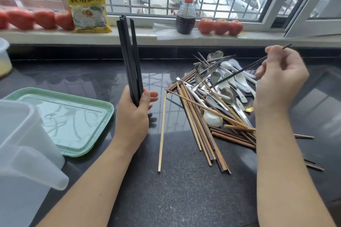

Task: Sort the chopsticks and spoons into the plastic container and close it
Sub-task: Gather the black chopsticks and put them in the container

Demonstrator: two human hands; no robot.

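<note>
My left hand [135, 114] grips a bundle of black chopsticks [130, 57], held upright above the dark counter. My right hand [282, 79] pinches a single black chopstick [239, 71] that slants down over the pile. That pile [212, 101] mixes brown and pale wooden chopsticks, metal spoons, white ceramic spoons and a fork. One pale chopstick [162, 132] lies apart, left of the pile. The translucent plastic container [22, 153] stands at the lower left, open. Its green lid [73, 121] lies flat on the counter beside it.
Along the window sill stand tomatoes [220, 26], a yellow food packet [88, 5] and a spray bottle [185, 16] with a red nozzle. A white tub [3, 55] sits at the far left edge. Barred window behind.
</note>
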